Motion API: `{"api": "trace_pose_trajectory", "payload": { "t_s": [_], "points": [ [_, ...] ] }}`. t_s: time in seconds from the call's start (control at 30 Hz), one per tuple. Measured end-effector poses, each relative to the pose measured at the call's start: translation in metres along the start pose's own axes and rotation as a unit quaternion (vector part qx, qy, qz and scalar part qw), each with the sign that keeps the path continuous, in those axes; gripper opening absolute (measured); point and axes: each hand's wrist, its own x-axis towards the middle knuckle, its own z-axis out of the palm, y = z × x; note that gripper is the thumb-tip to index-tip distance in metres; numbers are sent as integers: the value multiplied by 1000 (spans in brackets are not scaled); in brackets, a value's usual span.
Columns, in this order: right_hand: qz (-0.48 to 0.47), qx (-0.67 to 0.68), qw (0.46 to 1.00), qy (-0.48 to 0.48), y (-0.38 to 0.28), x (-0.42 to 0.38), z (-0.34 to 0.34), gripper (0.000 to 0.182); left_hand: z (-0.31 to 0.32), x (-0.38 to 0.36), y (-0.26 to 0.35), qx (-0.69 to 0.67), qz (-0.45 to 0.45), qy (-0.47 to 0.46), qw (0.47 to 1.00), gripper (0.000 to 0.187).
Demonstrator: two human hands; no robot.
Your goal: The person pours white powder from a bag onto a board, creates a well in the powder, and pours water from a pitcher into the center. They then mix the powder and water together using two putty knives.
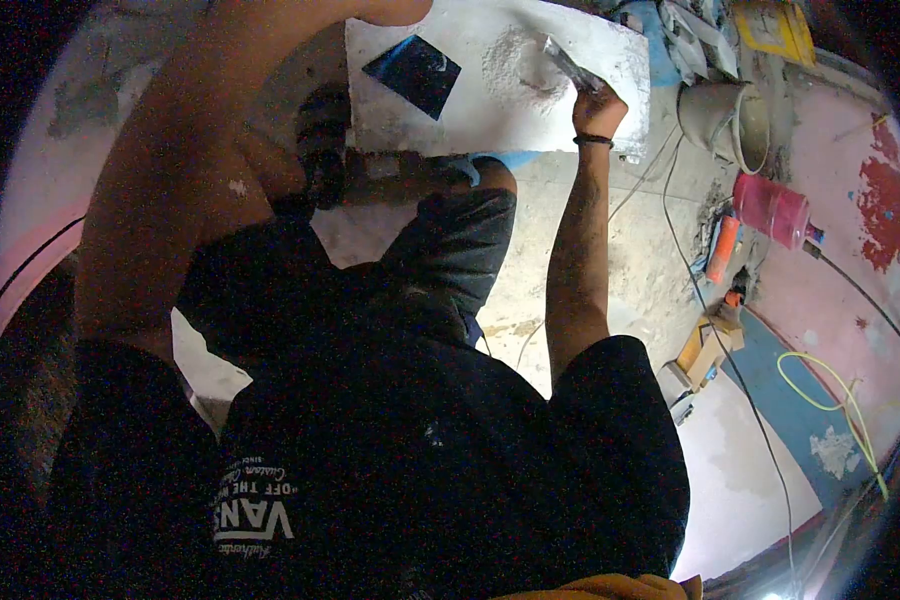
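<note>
My right hand (pixel 600 108), with a dark band at the wrist, is closed around a putty knife (pixel 567 65) with a flat metallic blade. The blade lies over a rough heap of white powder or paste (pixel 513 68) on a white board (pixel 490 137). A dark blue-black square (pixel 417 78) with a light mark lies on the board, left of the heap. At the top edge of the view, my left hand (pixel 400 10) is over the board's upper left part. Most of it is cut off, so its fingers do not show.
Right of the board are a grey bucket (pixel 715 120) on its side, a yellow container (pixel 773 30) and crumpled plastic packaging (pixel 698 40). Further down are a pink transparent bottle (pixel 773 212), an orange tube (pixel 723 248), small cardboard boxes (pixel 708 350) and a yellow-green cable (pixel 810 402). A black cord (pixel 705 303) crosses the floor.
</note>
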Motion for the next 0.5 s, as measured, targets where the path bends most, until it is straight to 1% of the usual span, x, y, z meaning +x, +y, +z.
{"api": "trace_pose_trajectory", "payload": {
  "t_s": [0.07,0.2,0.27,0.3,0.33,0.4,0.43,0.5],
  "points": [
    [31,-32,999,-22,0,8,1,19,4,2,1,3,7,2,1000,30],
    [-2,-16,1000,-4,6,13,16,19,7,8,-3,12,22,10,1000,31],
    [58,38,998,-12,11,9,27,18,9,9,-3,15,27,11,999,31],
    [78,-3,996,-39,4,8,22,17,8,10,-4,17,29,10,999,31],
    [78,-2,996,-40,4,6,22,17,9,9,-4,17,30,9,999,31],
    [24,5,999,-31,8,-2,23,16,8,10,-3,18,31,1,999,31],
    [22,66,997,-21,9,-6,25,14,10,13,-5,18,32,1,999,31],
    [32,66,997,-31,12,-11,19,13,15,16,-5,31,20,18,999,31]
  ]
}}
